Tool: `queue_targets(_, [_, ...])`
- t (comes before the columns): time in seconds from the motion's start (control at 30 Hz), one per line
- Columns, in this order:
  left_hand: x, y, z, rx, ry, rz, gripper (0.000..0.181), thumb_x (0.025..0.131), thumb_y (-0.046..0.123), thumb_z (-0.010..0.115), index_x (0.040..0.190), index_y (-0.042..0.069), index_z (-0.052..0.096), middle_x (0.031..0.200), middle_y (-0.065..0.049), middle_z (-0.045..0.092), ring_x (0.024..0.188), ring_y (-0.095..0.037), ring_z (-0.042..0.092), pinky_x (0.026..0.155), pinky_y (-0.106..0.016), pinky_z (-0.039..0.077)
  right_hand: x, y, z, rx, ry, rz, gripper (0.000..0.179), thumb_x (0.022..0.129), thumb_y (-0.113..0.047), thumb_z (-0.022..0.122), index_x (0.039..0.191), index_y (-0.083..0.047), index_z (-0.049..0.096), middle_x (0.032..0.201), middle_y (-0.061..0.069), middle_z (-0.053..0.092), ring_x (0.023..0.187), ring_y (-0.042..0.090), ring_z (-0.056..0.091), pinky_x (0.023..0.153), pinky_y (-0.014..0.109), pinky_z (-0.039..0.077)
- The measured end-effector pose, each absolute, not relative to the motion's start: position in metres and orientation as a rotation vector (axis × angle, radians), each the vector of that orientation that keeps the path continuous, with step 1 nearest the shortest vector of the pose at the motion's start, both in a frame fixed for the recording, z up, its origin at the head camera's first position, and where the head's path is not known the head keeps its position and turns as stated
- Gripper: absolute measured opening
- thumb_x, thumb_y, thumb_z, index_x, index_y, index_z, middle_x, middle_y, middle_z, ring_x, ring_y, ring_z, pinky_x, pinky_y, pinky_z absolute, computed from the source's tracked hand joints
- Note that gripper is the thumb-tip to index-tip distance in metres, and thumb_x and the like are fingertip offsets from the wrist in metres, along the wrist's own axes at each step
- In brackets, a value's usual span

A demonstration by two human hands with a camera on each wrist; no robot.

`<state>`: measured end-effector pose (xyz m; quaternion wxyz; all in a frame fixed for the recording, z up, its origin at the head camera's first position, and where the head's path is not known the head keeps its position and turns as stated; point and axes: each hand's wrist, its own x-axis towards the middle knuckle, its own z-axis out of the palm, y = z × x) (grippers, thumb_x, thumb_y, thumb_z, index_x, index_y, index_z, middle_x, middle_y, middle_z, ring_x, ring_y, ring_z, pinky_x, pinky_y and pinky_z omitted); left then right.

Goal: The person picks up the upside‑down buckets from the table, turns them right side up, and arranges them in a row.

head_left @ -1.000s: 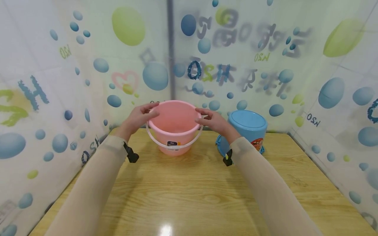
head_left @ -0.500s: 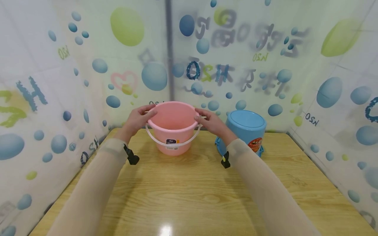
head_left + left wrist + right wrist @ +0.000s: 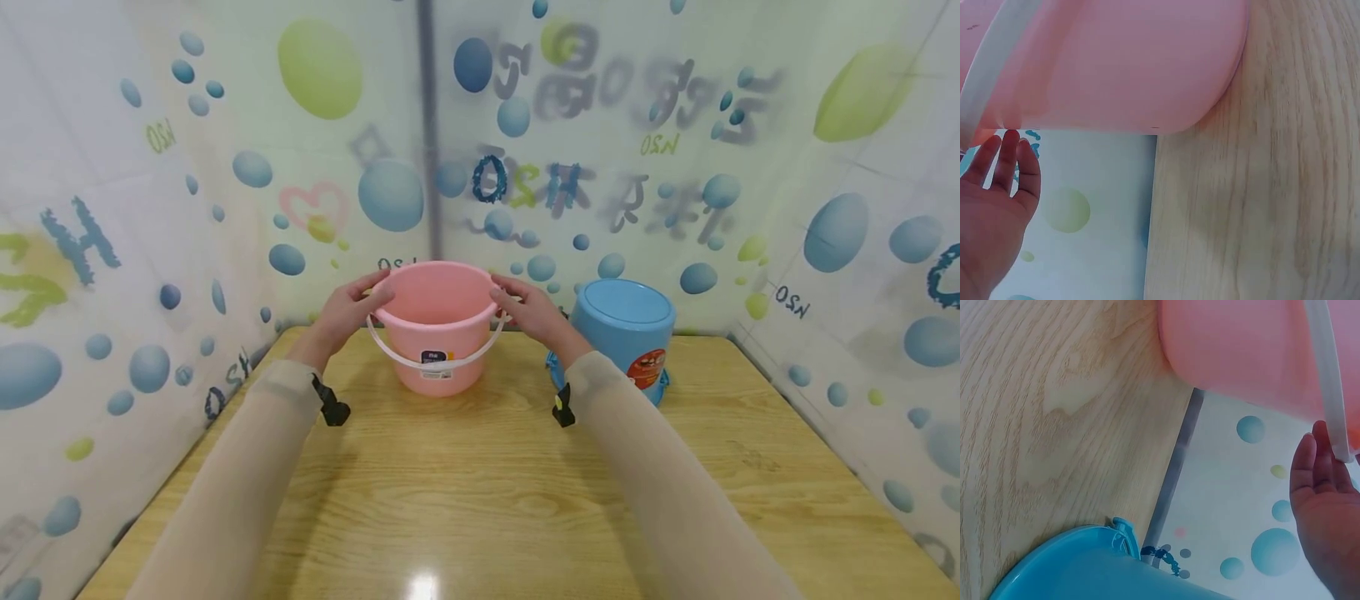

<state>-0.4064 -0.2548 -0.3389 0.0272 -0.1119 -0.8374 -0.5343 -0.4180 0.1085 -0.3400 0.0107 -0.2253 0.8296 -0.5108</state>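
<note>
A pink bucket (image 3: 438, 342) with a white carrying handle (image 3: 450, 365) stands on the wooden table, its mouth facing up. My left hand (image 3: 347, 313) holds the rim at the left, thumb over the inner side and fingers outside. On the opposite side my right hand (image 3: 531, 310) grips the rim the same way. In the left wrist view the fingers (image 3: 1007, 162) reach up under the rim beside the handle. The right wrist view shows the fingers (image 3: 1304, 462) by the handle's end. The handle hangs down across the bucket's front.
A blue bucket (image 3: 626, 321) with a red label stands upside down to the right, close to my right forearm. Its wide rim (image 3: 1054, 550) lies on the table (image 3: 465, 483). Patterned sheets hang behind the table and along both sides.
The pink bucket has tipped slightly back, away from me, so its mouth looks narrower. Both hands have kept hold of the rim and moved with it. The blue bucket has stayed in place.
</note>
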Motion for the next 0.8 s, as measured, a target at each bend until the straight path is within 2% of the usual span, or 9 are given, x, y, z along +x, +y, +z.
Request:
queue_targets(0.1, [-0.405, -0.255, -0.34, -0.363, -2.604, -1.635, 0.074, 0.11, 0.048, 0.064, 0.175, 0.033, 0.032, 0.177, -0.013, 0.038, 0.134, -0.038, 0.055, 0.122, -0.059, 0.045, -0.418, 0.107, -0.34, -0.692, 2.58, -1.61, 0.064, 0.113, -0.055, 0.056, 0.17, -0.028, 0.044, 0.119, 0.012, 0.068, 0.113, 0.026, 0.062, 0.101, 0.051, 0.06])
queue_targets(0.2, [-0.404, -0.255, -0.341, -0.353, -2.613, -1.609, 0.074, 0.11, 0.047, 0.065, 0.174, 0.034, 0.032, 0.173, -0.014, 0.044, 0.124, -0.034, 0.056, 0.113, -0.051, 0.05, -0.419, 0.107, -0.341, -0.682, 2.575, -1.614, 0.063, 0.113, -0.054, 0.056, 0.17, -0.028, 0.045, 0.12, 0.012, 0.068, 0.115, 0.027, 0.062, 0.102, 0.052, 0.06])
queue_targets(0.33, [-0.402, -0.254, -0.343, -0.346, -2.617, -1.565, 0.075, 0.109, 0.048, 0.065, 0.175, 0.032, 0.032, 0.169, -0.015, 0.047, 0.117, -0.031, 0.055, 0.101, -0.039, 0.05, -0.42, 0.107, -0.341, -0.671, 2.567, -1.609, 0.062, 0.114, -0.053, 0.054, 0.17, -0.028, 0.043, 0.122, 0.015, 0.067, 0.116, 0.029, 0.062, 0.104, 0.054, 0.059])
queue_targets(0.53, [-0.398, -0.252, -0.346, -0.317, -2.597, -1.573, 0.075, 0.11, 0.047, 0.064, 0.175, 0.032, 0.03, 0.174, -0.013, 0.043, 0.121, -0.03, 0.056, 0.1, -0.036, 0.051, -0.418, 0.105, -0.34, -0.683, 2.571, -1.584, 0.062, 0.116, -0.053, 0.049, 0.172, -0.029, 0.039, 0.127, 0.02, 0.066, 0.115, 0.027, 0.062, 0.105, 0.052, 0.061])
queue_targets(0.67, [-0.397, -0.25, -0.345, -0.309, -2.597, -1.566, 0.076, 0.109, 0.048, 0.066, 0.175, 0.032, 0.031, 0.169, -0.014, 0.048, 0.118, -0.028, 0.057, 0.098, -0.034, 0.052, -0.418, 0.104, -0.34, -0.703, 2.585, -1.582, 0.062, 0.118, -0.05, 0.046, 0.173, -0.024, 0.037, 0.126, 0.023, 0.066, 0.114, 0.03, 0.063, 0.103, 0.053, 0.062])
queue_targets(0.73, [-0.397, -0.25, -0.344, -0.316, -2.602, -1.556, 0.077, 0.109, 0.05, 0.066, 0.175, 0.032, 0.031, 0.165, -0.015, 0.051, 0.116, -0.028, 0.056, 0.096, -0.033, 0.052, -0.417, 0.104, -0.339, -0.725, 2.602, -1.558, 0.063, 0.119, -0.048, 0.044, 0.174, -0.02, 0.034, 0.128, 0.026, 0.065, 0.118, 0.036, 0.063, 0.105, 0.054, 0.061])
queue_targets(0.8, [-0.396, -0.251, -0.344, -0.327, -2.602, -1.544, 0.079, 0.108, 0.051, 0.066, 0.175, 0.03, 0.031, 0.16, -0.016, 0.054, 0.115, -0.03, 0.056, 0.096, -0.034, 0.052, -0.415, 0.103, -0.338, -0.748, 2.65, -1.512, 0.065, 0.119, -0.048, 0.042, 0.174, -0.016, 0.032, 0.144, 0.025, 0.061, 0.132, 0.04, 0.061, 0.111, 0.057, 0.057])
